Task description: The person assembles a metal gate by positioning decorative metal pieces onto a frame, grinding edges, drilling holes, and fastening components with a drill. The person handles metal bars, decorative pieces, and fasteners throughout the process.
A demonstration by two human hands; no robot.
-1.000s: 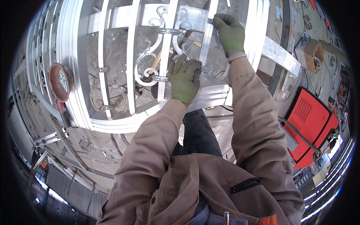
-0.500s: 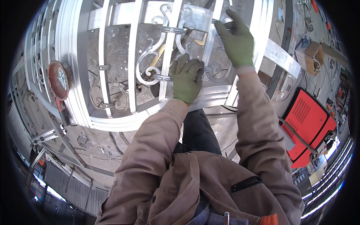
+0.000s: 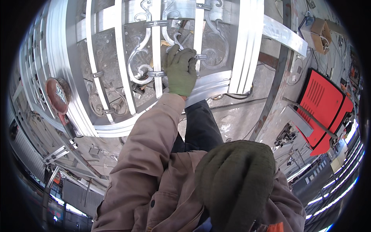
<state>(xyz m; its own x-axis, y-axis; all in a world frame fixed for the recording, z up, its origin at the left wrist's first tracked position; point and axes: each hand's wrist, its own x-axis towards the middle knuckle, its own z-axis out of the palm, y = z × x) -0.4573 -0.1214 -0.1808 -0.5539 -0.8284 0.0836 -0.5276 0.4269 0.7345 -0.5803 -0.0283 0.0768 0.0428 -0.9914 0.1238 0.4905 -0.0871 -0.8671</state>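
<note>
A silvery metal grille panel with upright bars point(image 3: 156, 42) and curled scroll ornaments point(image 3: 138, 62) lies before me. My left hand point(image 3: 180, 73), in a green glove, is closed on a scroll ornament between two bars; its fingertips lie beside a small collar point(image 3: 200, 57) on the right bar. Most of that scroll is hidden under the glove. Close to my chest is my right hand point(image 3: 236, 181), also gloved, large in the picture with its back showing. Its fingers are pressed together and bent downward; whatever they hold is hidden.
A round reddish-brown pan point(image 3: 56, 94) holding small screws rests on the panel's left side. Metal beams point(image 3: 286, 34) extend at the right. Beyond them are a red slatted panel point(image 3: 322, 108) and an open cardboard box point(image 3: 320, 34). Cables lie on the floor.
My right hand has left the upper right part of the grille and come back to my chest. My left hand stays at the scroll ornament. The view has shifted a little.
</note>
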